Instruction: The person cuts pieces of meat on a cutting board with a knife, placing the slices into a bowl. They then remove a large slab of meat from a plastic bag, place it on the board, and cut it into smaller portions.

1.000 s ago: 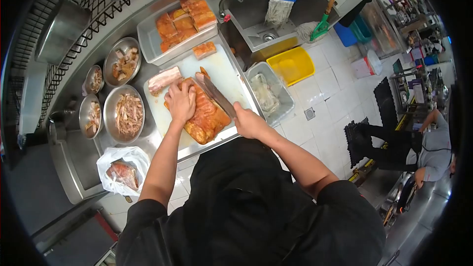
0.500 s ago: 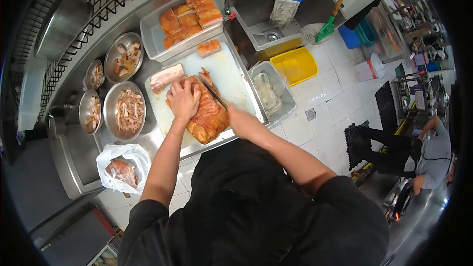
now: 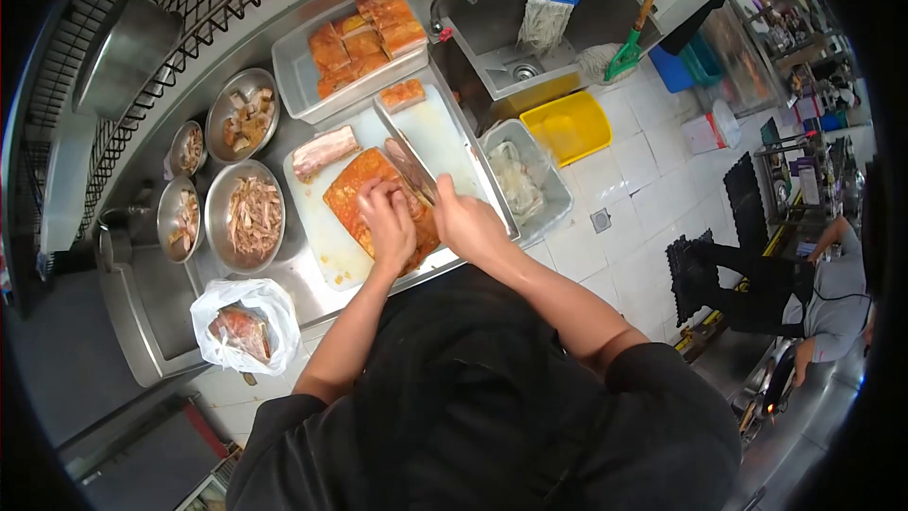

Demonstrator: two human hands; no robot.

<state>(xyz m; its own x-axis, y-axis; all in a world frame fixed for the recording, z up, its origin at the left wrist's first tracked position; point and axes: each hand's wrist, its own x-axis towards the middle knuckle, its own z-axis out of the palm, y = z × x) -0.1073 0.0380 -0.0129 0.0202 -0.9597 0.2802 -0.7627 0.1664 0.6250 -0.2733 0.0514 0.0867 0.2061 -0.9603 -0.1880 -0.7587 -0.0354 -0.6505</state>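
Note:
A slab of roast pork belly (image 3: 356,191) with orange skin lies on the white cutting board (image 3: 333,263). My left hand (image 3: 388,227) rests on the slab with curled fingers, gripping it from above. In my right hand (image 3: 468,225) is the handle of a knife (image 3: 409,153), its long blade pointing to the back left along the slab's right side. Darker meat shows beside the blade. A pale cut strip of pork (image 3: 324,151) lies beyond the slab, and a smaller orange-skinned piece (image 3: 402,94) sits at the board's far end.
A tray (image 3: 301,106) of cut pork pieces stands behind the board. Several metal bowls (image 3: 216,244) of meat and a white plastic bag (image 3: 202,316) are at the left. To the right are a grey tub (image 3: 560,199), a yellow tub (image 3: 598,123) and a sink (image 3: 463,61). Another person (image 3: 832,289) works far right.
My left hand has moved back toward me and right along the slab. The knife blade has come up from the slab's edge and now extends farther toward the back left.

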